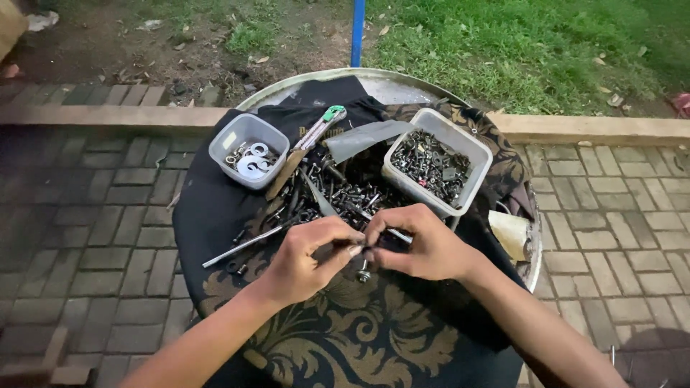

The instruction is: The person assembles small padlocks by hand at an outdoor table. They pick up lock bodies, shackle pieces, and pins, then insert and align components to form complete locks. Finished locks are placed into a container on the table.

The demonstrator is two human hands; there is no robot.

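- Both hands meet near the middle of the round worktop [402, 80]: the left hand [305, 259] and right hand [424, 248] pinch a small bolt [364, 273] between their fingertips, its head hanging just below.
- The step looks like fitting or loosening a small part on that bolt; a steady twist seems called for next.
- Just beyond lies a heap of loose hardware [338, 195] on the dark cloth [208, 208].
- Far left sits a tub of washers [249, 151]; far right, a tub of screws [437, 162].

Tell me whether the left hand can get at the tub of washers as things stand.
Probably yes: the tub of washers sits uncovered beyond the left hand, nothing between but loose hardware, though that hand is pinching a small part.
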